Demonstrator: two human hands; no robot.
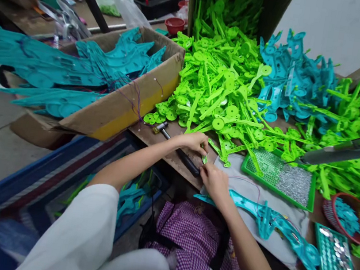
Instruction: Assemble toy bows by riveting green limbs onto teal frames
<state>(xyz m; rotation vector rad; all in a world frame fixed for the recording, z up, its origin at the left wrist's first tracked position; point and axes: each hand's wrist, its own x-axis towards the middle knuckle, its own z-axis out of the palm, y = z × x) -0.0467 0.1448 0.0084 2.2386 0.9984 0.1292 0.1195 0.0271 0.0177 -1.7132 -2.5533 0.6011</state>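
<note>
My left hand and my right hand meet over the table's front edge, fingers closed in a pinch. Between their fingertips is a small green and whitish piece, too small to name. Under my left forearm lies a hammer, its metal head pointing away from me. A long, translucent teal plastic toy part, shaped like a bow limb, rests on a grey cloth beneath my right forearm. Thin red and blue wires run near it.
Bright green plastic arms heap at the back, with teal parts among them. A cardboard box of teal parts stands left. To the right are a green tray of small metal pieces, a red basket and a teal tray.
</note>
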